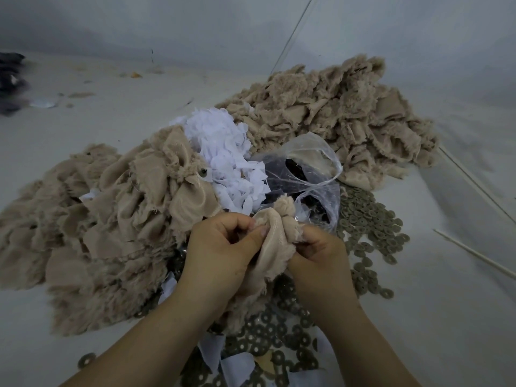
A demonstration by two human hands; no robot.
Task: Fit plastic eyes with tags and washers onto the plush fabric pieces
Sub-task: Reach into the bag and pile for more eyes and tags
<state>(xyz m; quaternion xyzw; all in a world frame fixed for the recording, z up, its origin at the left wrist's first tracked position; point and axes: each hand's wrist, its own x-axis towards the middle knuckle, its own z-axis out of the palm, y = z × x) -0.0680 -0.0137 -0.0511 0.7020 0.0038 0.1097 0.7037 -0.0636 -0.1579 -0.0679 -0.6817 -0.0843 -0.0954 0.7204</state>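
Pale grey tabletop [418, 289] is strewn with olive round washers [371, 219]. Between beige plush heaps, a beige plush fabric piece [275, 241] is pinched by the left hand [220, 252] and right hand [321, 258], each grip closed on it.

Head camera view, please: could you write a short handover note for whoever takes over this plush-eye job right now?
Left hand and right hand both pinch one beige plush piece held above the work surface; no eye is visible on it from here.
Left pile of plush pieces: one piece on top shows a fitted eye post with washer, so at least that one is done.
Far-right pile of plush pieces: no eyes visible.
White tags are heaped in the middle; the clear bag holds dark parts, probably the eyes; loose washers are spread to the right and below the hands.
Left: fit the held piece, then carry on.
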